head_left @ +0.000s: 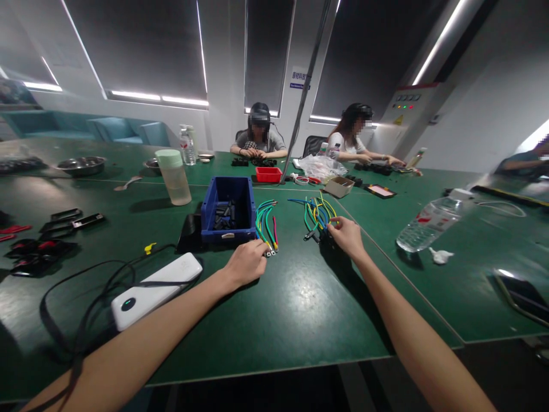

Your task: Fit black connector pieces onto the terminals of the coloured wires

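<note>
My left hand (247,262) rests low over the table with its fingers curled together. Its fingertips meet the lug ends of a small bunch of green and red wires (266,226); what lies between them is hidden. On the right, my right hand (345,236) pinches at the edge of a second bunch of yellow, blue and green wires (316,214). Dark sleeves and a metal lug (309,235) show at the near end of that bunch. A blue bin (229,236) holding several black sleeves (226,214) stands just behind my left hand.
A white power bank (158,289) with a black cable lies by my left forearm. A green-lidded bottle (174,178) stands beyond it. At right are a tilted water bottle (433,220) and a phone (523,294). Across the table, a red tray (268,174) sits before co-workers.
</note>
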